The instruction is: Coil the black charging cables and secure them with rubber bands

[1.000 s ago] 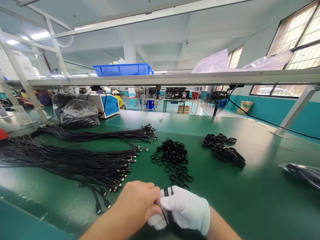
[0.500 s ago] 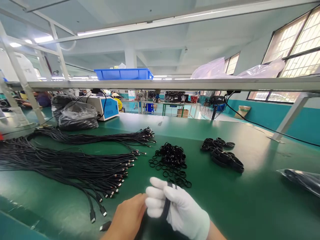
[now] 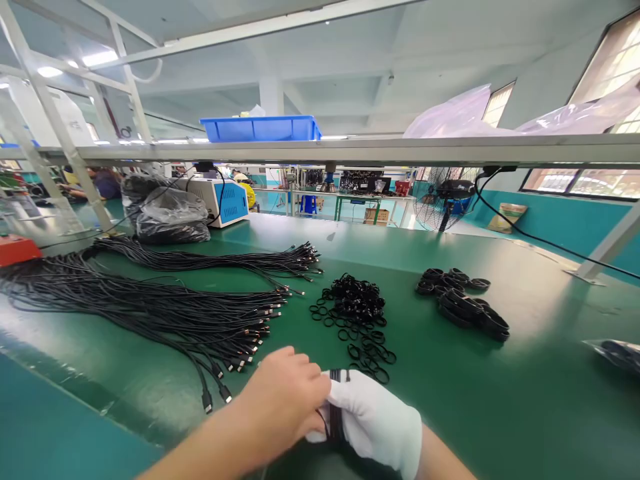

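Note:
A black cable [image 3: 336,421] is looped into a narrow coil in my gloved right hand [image 3: 373,417], its thumb and fingers closed round it. My bare left hand [image 3: 287,393] presses against the glove's fingertips, its own fingers curled on a strand of the same cable; the fingertips are partly hidden. Left of both hands lies a wide bundle of loose black cables [image 3: 200,320], plug ends facing me and rightward. Just beyond the glove is a heap of small black rings [image 3: 356,300], with several loose ones spread towards the glove.
Coiled black cables [image 3: 470,310] lie at the right. A second cable bundle [image 3: 225,259] stretches behind the first. Farther back are a plastic bag [image 3: 173,217] and a blue-white machine [image 3: 227,200]. Overhead runs a shelf [image 3: 360,152] with a blue tray [image 3: 260,129].
My left hand has risen and come across to the glove's fingertips, covering part of them. The right hand still holds the coil. The view has shifted left and tilted slightly down.

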